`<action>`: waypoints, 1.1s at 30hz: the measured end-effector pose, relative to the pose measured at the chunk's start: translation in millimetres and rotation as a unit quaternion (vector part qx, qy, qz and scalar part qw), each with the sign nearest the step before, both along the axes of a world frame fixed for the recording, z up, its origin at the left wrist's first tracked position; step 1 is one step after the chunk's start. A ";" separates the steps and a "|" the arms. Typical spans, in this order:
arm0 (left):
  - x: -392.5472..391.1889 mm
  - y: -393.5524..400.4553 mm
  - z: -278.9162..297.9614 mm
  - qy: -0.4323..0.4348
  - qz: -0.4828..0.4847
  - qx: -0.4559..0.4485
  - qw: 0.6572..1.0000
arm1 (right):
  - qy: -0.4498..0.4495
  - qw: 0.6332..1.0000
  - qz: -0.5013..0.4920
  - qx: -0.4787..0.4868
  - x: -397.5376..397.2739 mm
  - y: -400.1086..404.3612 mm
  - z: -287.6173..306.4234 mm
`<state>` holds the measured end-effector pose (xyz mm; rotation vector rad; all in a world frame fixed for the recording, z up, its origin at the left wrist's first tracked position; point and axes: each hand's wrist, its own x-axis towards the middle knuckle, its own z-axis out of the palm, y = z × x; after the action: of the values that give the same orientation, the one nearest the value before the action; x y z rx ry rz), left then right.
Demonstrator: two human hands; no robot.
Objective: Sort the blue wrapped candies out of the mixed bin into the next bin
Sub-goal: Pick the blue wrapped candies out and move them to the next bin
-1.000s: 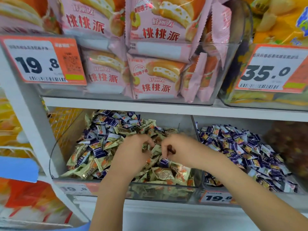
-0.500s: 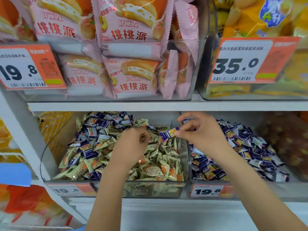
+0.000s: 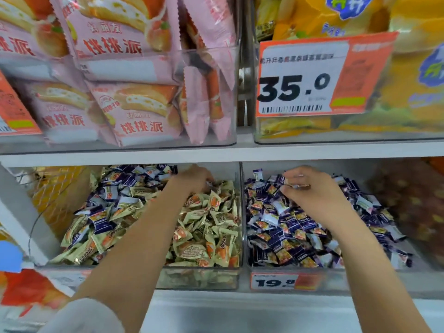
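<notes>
The clear mixed bin [image 3: 199,278] on the lower shelf holds cream-and-orange wrapped candies [image 3: 192,251] with blue wrapped candies [image 3: 103,223] mostly on its left and back. The bin to its right [image 3: 365,276] is heaped with blue wrapped candies [image 3: 295,227]. My left hand [image 3: 192,180] reaches into the back of the mixed bin, fingers curled down on a wrapper in the pile. My right hand [image 3: 312,192] hovers over the right bin and pinches a small blue candy [image 3: 296,186] at its fingertips; the candy is blurred.
A white shelf board [image 3: 221,153] hangs low just above both hands. Above it stand clear bins of pink pie packs [image 3: 134,109] and yellow snack bags [image 3: 396,92] with a 35.0 price tag [image 3: 300,90]. A brown-candy bin [image 3: 413,203] sits far right.
My right hand carried the blue candy from the mixed bin rightward over the divider to the right bin. My left hand moved toward the back of the mixed bin. The view shifted right.
</notes>
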<state>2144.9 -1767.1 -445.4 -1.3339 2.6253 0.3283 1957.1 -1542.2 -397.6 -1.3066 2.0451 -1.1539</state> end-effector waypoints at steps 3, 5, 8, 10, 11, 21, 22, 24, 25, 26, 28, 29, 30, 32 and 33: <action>-2.1 -4.4 -7.0 -0.014 0.005 -0.016 1.000 | 0.014 0.999 0.026 0.015 -0.5 -1.2 -2.6; 0.7 2.6 -1.5 -0.005 0.007 -0.017 1.000 | 0.032 0.998 0.044 0.015 0.9 -1.6 -2.5; 17.1 24.0 19.1 0.162 0.060 0.036 0.984 | 0.016 0.998 0.058 -0.018 5.1 -1.6 0.8; 32.7 51.0 38.0 0.368 0.118 0.109 0.916 | -0.007 0.997 0.057 -0.051 8.0 -0.1 3.2; 40.5 68.1 47.2 0.442 0.136 0.106 0.880 | -0.010 0.996 0.056 -0.070 10.5 0.6 5.3; 16.8 210.3 73.9 0.566 0.025 0.178 0.805 | -0.090 0.963 0.193 -0.162 62.3 7.3 33.6; 15.2 215.0 69.2 0.566 0.022 0.169 0.807 | -0.084 0.963 0.202 -0.156 63.5 8.2 32.7; 16.3 216.1 57.8 0.558 0.031 0.120 0.821 | -0.081 0.961 0.224 -0.141 62.1 9.6 32.2; 17.7 214.8 54.2 0.555 0.040 0.091 0.826 | -0.086 0.958 0.238 -0.134 60.7 10.1 32.5; 19.7 212.3 52.3 0.551 0.048 0.061 0.831 | -0.097 0.955 0.248 -0.129 60.0 10.5 33.2; 22.6 208.7 51.8 0.533 0.052 0.007 0.844 | -0.127 0.949 0.255 -0.133 61.6 10.7 35.1; 23.1 208.0 51.7 0.525 0.052 -0.013 0.849 | -0.140 0.948 0.252 -0.136 63.2 10.5 35.7; 24.3 207.5 51.6 0.516 0.054 -0.029 0.854 | -0.153 0.949 0.240 -0.138 64.5 9.8 36.1; 31.3 206.7 51.6 0.487 0.067 -0.053 0.869 | -0.161 0.962 0.170 -0.140 58.7 7.8 35.2; 38.8 204.4 50.8 0.463 0.077 -0.065 0.881 | -0.147 0.972 0.119 -0.141 51.5 7.4 34.4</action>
<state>2183.6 -1562.7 -394.6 -1.7483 3.3141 1.0629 2008.6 -1534.8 -363.2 -1.3702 1.5087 -1.4634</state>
